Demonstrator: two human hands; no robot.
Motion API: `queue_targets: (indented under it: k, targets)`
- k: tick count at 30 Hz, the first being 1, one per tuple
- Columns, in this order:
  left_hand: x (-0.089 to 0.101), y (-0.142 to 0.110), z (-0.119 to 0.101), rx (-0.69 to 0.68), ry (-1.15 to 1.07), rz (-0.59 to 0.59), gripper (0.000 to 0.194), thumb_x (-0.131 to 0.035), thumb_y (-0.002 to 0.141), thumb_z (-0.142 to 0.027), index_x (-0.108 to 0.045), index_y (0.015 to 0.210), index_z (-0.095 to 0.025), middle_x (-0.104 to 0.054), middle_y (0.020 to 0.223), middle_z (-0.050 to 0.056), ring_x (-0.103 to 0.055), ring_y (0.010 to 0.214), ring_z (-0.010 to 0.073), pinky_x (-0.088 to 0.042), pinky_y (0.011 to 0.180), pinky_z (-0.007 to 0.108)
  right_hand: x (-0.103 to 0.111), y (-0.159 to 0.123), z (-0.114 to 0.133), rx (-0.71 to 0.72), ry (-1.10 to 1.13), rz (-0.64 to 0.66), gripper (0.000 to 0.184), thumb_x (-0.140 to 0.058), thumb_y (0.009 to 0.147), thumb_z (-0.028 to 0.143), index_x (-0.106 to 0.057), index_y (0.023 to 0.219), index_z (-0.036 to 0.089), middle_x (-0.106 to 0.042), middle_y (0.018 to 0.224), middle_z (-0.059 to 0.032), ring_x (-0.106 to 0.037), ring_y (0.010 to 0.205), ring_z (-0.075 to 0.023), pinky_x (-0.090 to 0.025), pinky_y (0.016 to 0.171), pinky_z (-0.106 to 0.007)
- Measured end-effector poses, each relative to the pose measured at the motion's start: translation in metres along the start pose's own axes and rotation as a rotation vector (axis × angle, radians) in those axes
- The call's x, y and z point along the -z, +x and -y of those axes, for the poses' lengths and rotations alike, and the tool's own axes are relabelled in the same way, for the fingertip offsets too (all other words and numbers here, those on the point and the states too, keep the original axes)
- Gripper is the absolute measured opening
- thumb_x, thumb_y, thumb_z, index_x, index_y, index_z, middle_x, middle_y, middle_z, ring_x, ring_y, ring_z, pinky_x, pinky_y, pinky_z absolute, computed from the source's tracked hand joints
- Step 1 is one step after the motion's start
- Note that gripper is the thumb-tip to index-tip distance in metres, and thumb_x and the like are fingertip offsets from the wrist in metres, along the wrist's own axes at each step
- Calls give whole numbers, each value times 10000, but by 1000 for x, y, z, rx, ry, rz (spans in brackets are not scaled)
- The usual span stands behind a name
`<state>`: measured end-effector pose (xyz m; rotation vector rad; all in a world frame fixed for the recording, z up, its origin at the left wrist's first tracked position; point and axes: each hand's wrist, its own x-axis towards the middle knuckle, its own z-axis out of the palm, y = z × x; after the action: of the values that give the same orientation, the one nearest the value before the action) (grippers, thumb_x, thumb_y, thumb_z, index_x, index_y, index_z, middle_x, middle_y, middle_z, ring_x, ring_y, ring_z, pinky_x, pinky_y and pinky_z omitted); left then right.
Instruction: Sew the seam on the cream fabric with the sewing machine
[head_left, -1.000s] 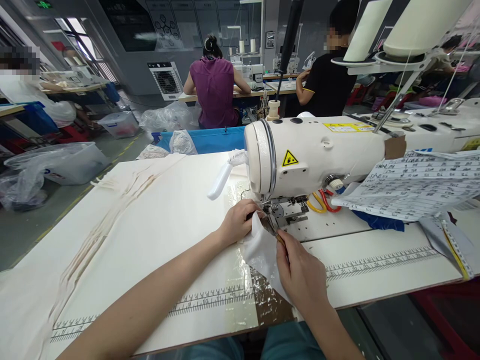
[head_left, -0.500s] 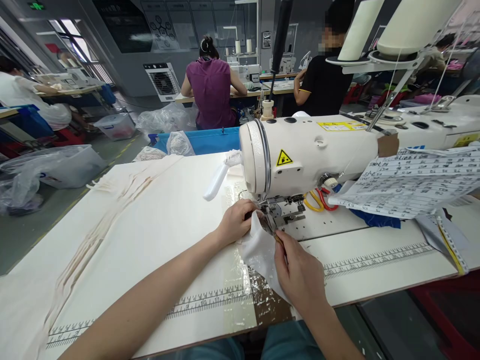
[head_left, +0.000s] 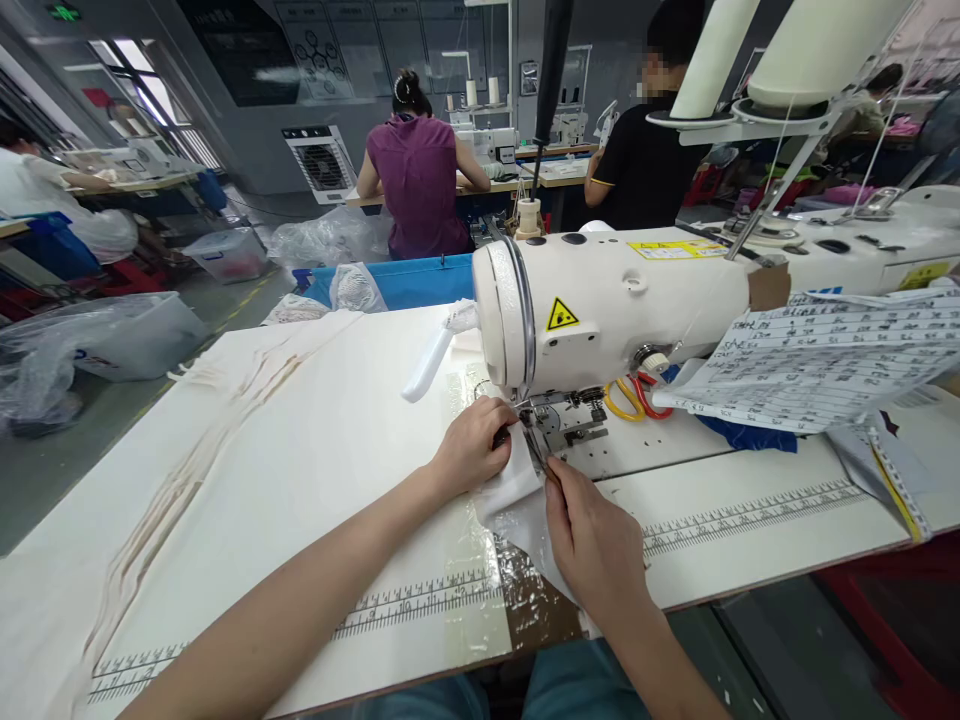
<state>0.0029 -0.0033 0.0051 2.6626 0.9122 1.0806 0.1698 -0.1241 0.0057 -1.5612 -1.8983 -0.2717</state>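
Note:
Smooth white fabric (head_left: 517,490) lies bunched at the needle area of a white sewing machine (head_left: 615,310). My left hand (head_left: 476,450) is closed on the fabric's left side, its fingertips close to the presser foot; a small dark patch shows under them. My right hand (head_left: 596,535) is closed just to the right, thumb and forefinger pinching a slim metallic tool (head_left: 537,447) that points toward the needle. Its exact kind is hard to make out. Part of the fabric runs beneath the right palm. The needle itself is hidden.
Red- and yellow-handled scissors (head_left: 637,397) lie behind the needle area. Printed paper (head_left: 832,360) covers the machine's right side. Pale fabric strips (head_left: 195,470) run along the table's left. A blue bin (head_left: 420,280) adjoins the far edge. Co-workers sit beyond.
The fabric between my hands has folded lower and flatter, and its raised peak is gone. Both hands stay almost in place. The whole view has shifted slightly.

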Motion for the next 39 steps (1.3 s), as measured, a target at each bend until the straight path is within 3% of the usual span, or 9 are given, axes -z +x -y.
queue_targets:
  k: [14, 19, 23, 27, 31, 35, 39]
  targets:
    - [5, 1, 0, 110, -108, 18, 118, -522, 929, -154, -594, 838, -170, -632, 827, 27, -594, 765, 155, -498, 663, 265, 0, 1, 1, -43, -8, -1, 356, -321, 1022, 198, -660, 1101, 126, -769, 926, -41, -722, 656, -164, -475, 470, -266]
    - [5, 2, -1, -110, 67, -25, 185, -449, 875, -45, -606, 893, -141, -649, 861, 66, -590, 795, 186, -540, 663, 311, -1, 3, 3, -53, -45, 5, 342, -344, 1015, 195, -667, 1101, 123, -765, 906, -38, -714, 637, -169, -467, 452, -273]
    - [11, 2, -4, -246, 148, 63, 222, -445, 865, -35, -636, 943, -117, -664, 939, 96, -596, 871, 212, -582, 732, 360, 0, 2, 5, -40, -110, 31, 332, -359, 997, 159, -668, 1104, 108, -760, 863, -47, -702, 591, -167, -445, 437, -268]
    - [24, 4, -12, -248, 121, 237, 303, -414, 884, -42, -663, 1043, -105, -633, 1043, 129, -590, 955, 222, -596, 772, 362, 14, -19, 9, -64, -27, 13, 342, -329, 1007, 183, -628, 1154, 107, -765, 929, -74, -735, 683, -184, -496, 492, -256]
    - [29, 3, -24, -195, 216, 353, 329, -392, 931, -72, -666, 1113, -93, -617, 1102, 153, -556, 990, 257, -600, 785, 404, 38, -62, 10, -212, 294, 169, 279, -367, 1024, 301, -581, 1171, 198, -761, 933, -54, -732, 664, -163, -516, 463, -203]
    - [19, -4, -40, -121, 322, 329, 310, -415, 916, -80, -661, 1101, -40, -603, 1146, 179, -537, 1016, 285, -594, 836, 447, 52, -90, 3, -351, 416, 277, 281, -350, 1041, 333, -576, 1170, 228, -755, 891, -48, -722, 619, -160, -479, 381, -181]
    - [10, -15, -48, -64, 323, 272, 348, -419, 937, -124, -615, 1194, 1, -602, 1208, 181, -539, 1083, 289, -577, 926, 452, 57, -88, -7, -184, 349, 267, 265, -374, 1031, 258, -544, 1231, 224, -756, 970, -48, -746, 717, -151, -556, 504, -163]
